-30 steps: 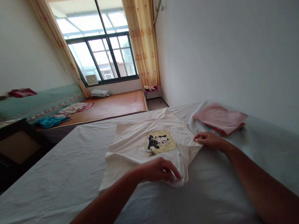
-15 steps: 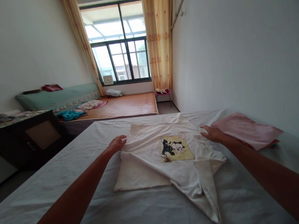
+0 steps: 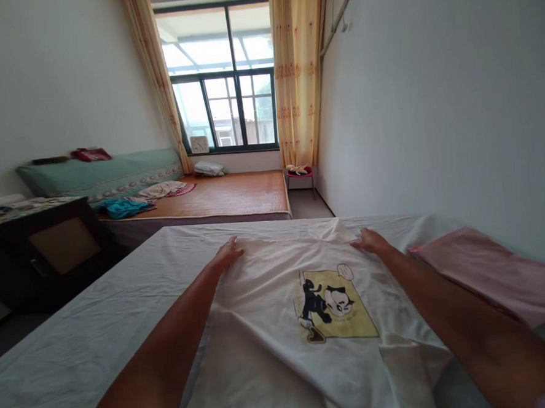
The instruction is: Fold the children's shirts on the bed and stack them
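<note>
A white T-shirt (image 3: pixel 264 303) with a cartoon cat print lies spread, partly folded, with creases running across it. My left hand (image 3: pixel 228 254) is at its far left corner, fingers apart and touching the cloth edge. Across from it, my right hand (image 3: pixel 371 241) rests by the far right edge near a raised fold, its thumb and fingers apart. The near part of the shirt runs out of the bottom of the view, and my right forearm covers some of its right side.
The shirt lies on a bed with a pale sheet (image 3: pixel 135 298). Folded pink cloth (image 3: pixel 498 270) lies at the right by the wall. Beyond stand a second bed with a brown mat (image 3: pixel 235 193), a dark cabinet (image 3: pixel 58 248) and a small stool (image 3: pixel 300 174) below the curtain.
My view has come closer to the shirt, which now looks larger and lower. Both hands have moved to its far corners, the right one inward. The shirt keeps much the same shape.
</note>
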### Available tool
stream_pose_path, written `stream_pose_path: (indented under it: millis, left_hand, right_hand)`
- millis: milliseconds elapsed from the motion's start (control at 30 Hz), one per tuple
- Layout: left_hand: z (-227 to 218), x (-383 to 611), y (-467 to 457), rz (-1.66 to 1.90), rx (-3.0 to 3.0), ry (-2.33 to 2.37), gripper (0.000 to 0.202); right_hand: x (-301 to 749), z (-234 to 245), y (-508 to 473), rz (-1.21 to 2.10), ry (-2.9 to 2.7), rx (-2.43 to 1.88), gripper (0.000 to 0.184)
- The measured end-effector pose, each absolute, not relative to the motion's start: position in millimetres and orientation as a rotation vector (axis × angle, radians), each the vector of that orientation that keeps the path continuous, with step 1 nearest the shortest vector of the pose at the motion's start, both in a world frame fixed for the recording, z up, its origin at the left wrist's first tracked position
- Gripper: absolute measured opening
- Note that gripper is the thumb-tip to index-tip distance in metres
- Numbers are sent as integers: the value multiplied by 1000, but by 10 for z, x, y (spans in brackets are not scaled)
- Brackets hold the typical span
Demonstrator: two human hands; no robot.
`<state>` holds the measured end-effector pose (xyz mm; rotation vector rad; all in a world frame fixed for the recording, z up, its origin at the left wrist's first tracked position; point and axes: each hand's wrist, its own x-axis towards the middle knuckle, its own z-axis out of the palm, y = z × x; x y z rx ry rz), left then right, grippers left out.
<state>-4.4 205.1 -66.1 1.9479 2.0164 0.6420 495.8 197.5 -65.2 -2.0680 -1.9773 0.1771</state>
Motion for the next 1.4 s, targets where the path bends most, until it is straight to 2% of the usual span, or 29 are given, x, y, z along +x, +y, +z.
stream_pose_path:
  millis: [67, 133, 200, 267, 400, 467, 600, 733, 833, 1000, 1133, 1233, 1300, 1400]
  left_hand:
    - [-670, 15, 2129, 679, 1957, 2016, 63]
    - [-641, 65, 2201, 713, 1960, 2024, 48]
    - [-575, 103, 2273, 766, 1960, 2038, 34]
    - [-490, 132, 2332, 857, 1962, 2067, 33]
    - [-360, 220, 2316, 1049, 1972, 2178, 48]
    - [-363, 328, 2217, 1078, 2097, 2137, 48]
    - [-551, 710, 1947, 808, 2506, 1782, 41]
    - [-828, 986, 1839, 323, 2592, 1566, 58]
    - [-928, 872, 1913, 194, 2426, 1800, 62]
    - [-853, 377, 2049, 179, 2201, 2109, 58]
    - [-716, 396, 1857, 185, 2188, 2167, 54]
    - [-677, 708, 1428, 220, 2452, 1909, 53]
    - [-706, 886, 1068, 220, 2733, 1354, 53]
    - [-767, 875, 621, 153, 2738, 1186, 52]
  right_hand:
    - [4948, -627, 2070, 212, -1963, -2107, 44]
    - [4940, -570, 2163, 216, -1966, -2099, 31]
    - [4929, -491, 2253, 144, -1930, -2073, 25]
    - [4914, -410, 2329, 24, -1839, -2062, 30]
    - [4842, -359, 2361, -225, -1624, -2026, 50]
    - [4741, -429, 2298, -311, -1672, -1930, 51]
    - [4353, -735, 2063, -141, -2253, -1641, 46]
    - [4107, -1027, 1899, 73, -2585, -1496, 55]
    - [4348, -1099, 1937, 82, -2522, -1720, 60]
    - [5039, -1064, 2056, 49, -2171, -2200, 61]
    - [4955, -988, 1850, -60, -2086, -2209, 57]
    - [4619, -969, 1484, -100, -2431, -1738, 54]
    - [4490, -1001, 1215, 22, -2610, -1462, 52]
    - [4621, -1042, 891, 120, -2563, -1503, 53]
